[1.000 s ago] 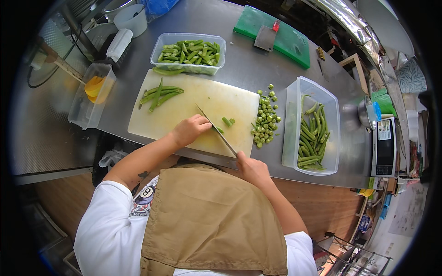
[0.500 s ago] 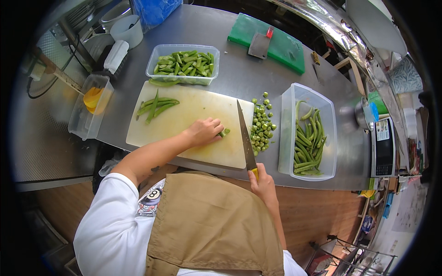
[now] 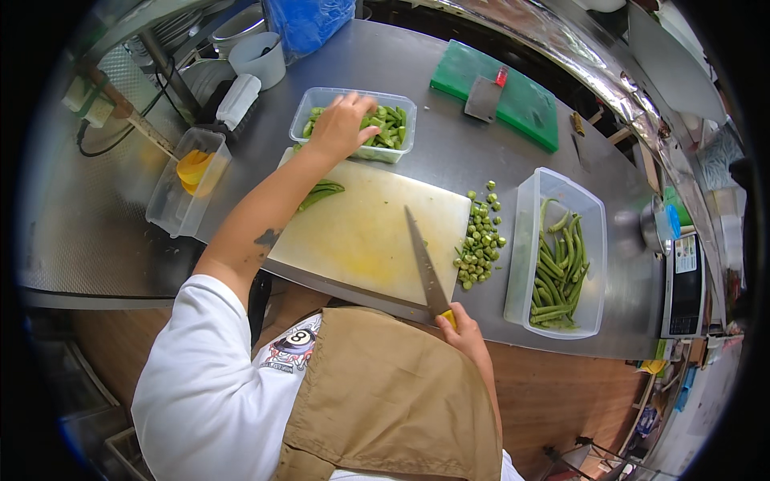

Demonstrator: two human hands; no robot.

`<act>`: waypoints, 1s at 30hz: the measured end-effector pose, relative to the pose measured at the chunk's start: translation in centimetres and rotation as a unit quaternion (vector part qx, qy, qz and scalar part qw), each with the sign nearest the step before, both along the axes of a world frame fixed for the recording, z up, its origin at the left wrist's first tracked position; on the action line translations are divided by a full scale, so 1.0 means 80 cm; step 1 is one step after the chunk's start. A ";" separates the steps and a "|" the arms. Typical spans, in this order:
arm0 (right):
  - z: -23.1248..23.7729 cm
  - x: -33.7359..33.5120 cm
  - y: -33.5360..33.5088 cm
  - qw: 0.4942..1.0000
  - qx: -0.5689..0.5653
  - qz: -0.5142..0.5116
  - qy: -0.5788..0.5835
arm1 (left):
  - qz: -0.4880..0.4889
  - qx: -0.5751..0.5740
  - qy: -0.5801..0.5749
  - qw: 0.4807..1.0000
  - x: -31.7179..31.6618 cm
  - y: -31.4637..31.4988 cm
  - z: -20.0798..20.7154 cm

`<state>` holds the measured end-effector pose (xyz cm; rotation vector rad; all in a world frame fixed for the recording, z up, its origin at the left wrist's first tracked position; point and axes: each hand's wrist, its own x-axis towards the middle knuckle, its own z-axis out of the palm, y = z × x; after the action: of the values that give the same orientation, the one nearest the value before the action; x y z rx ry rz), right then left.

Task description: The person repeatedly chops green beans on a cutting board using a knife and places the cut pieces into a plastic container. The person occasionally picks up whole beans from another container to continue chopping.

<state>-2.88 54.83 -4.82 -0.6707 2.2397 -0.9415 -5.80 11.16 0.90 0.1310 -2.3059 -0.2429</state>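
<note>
My left hand (image 3: 341,130) is over a clear plastic tub (image 3: 410,132) of cut okra pieces (image 3: 390,128), fingers spread and nothing seen in them. Closed round the yellow handle of a long knife (image 3: 427,268) is my right hand (image 3: 463,329). The blade points away from me across the right part of a white cutting board (image 3: 365,232). A few whole okra pods (image 3: 322,192) lie at the board's left, partly hidden by my left forearm. Trimmed okra caps (image 3: 480,240) are heaped just beyond the board's right edge.
To the right stands a larger clear tub (image 3: 523,240) with whole okra (image 3: 564,276). A cleaver (image 3: 484,99) rests on a green board (image 3: 525,108) at the back. On the left are a clear container (image 3: 164,204) with something yellow and a white bucket (image 3: 261,60).
My left hand has gone from the okra on the board up and over to the tub of cut pieces. The knife stays in my right hand. The whole view has shifted.
</note>
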 end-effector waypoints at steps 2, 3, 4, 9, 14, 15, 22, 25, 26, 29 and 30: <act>-0.001 -0.011 0.006 0.999 0.006 -0.030 0.012 | 0.012 0.086 -0.176 0.981 0.029 0.000 -0.015; -0.001 -0.015 0.008 0.998 0.029 -0.055 0.028 | 0.020 0.068 -0.216 0.974 0.049 0.006 -0.029; 0.000 -0.018 0.009 0.996 0.015 -0.064 0.051 | 0.063 0.046 -0.306 0.949 0.071 0.009 -0.042; 0.006 -0.016 0.010 0.990 0.009 -0.105 0.092 | 0.164 0.024 -0.368 0.915 0.134 0.037 -0.091; 0.008 -0.011 0.009 0.990 0.012 -0.110 0.084 | 0.135 0.049 -0.347 0.927 0.133 0.065 -0.104; 0.007 -0.011 0.008 0.990 0.009 -0.109 0.088 | 0.135 0.064 -0.328 0.933 0.133 0.068 -0.106; 0.000 -0.006 0.013 0.988 0.018 -0.109 0.106 | 0.181 0.087 -0.325 0.924 0.156 0.051 -0.107; 0.007 0.000 0.013 0.982 0.070 -0.102 0.140 | -0.001 0.108 -0.276 0.955 0.142 0.082 -0.103; 0.010 0.003 0.013 0.980 0.088 -0.090 0.153 | -0.049 0.141 -0.286 0.947 0.133 0.104 -0.105; 0.021 0.012 0.006 0.968 0.143 -0.061 0.196 | -0.127 0.186 -0.288 0.931 0.099 0.176 -0.109; 0.024 0.015 0.003 0.969 0.140 -0.053 0.198 | -0.125 0.187 -0.301 0.927 0.089 0.189 -0.110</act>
<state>-1.69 55.09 -2.94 -0.6561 2.7183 -0.5525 1.33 26.32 -7.89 0.1118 -2.8611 -0.8803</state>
